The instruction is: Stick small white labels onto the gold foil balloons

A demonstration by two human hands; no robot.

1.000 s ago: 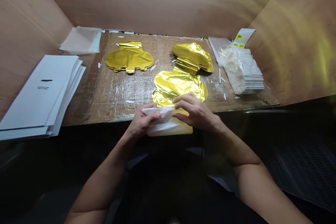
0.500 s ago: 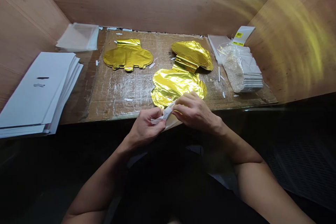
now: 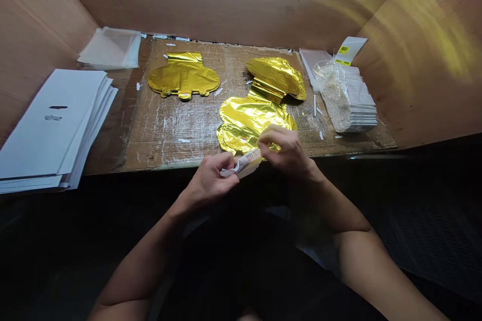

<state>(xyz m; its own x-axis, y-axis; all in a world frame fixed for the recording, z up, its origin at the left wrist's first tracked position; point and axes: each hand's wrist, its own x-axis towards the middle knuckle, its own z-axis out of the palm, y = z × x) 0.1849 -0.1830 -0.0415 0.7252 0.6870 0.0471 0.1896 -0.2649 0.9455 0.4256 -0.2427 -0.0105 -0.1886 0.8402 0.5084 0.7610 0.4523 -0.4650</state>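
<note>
My left hand (image 3: 213, 176) is closed, thumb and fingers pinching one end of a white paper piece with small printed marks (image 3: 249, 158), which seems to lie in a clear plastic bag. My right hand (image 3: 283, 149) is beside the other end, its fingers curled in a pinch; what lies between them, if anything, is hidden. Just beyond both hands, gold foil balloons (image 3: 252, 113) lie flat on the cardboard near its front edge, partly covered by my right hand. A further gold foil stack (image 3: 276, 74) touches them behind.
Another gold foil stack (image 3: 184, 77) lies back left. White cards (image 3: 70, 120) are piled at left, clear bags (image 3: 111, 47) behind them. At right stand packed clear sleeves (image 3: 356, 98) and a label card (image 3: 352, 50). Wooden walls (image 3: 233, 0) enclose the cardboard (image 3: 161, 130).
My right hand has drawn away to the right from the white paper, so more of its printed end shows. My left hand keeps its pinch and has hardly moved.
</note>
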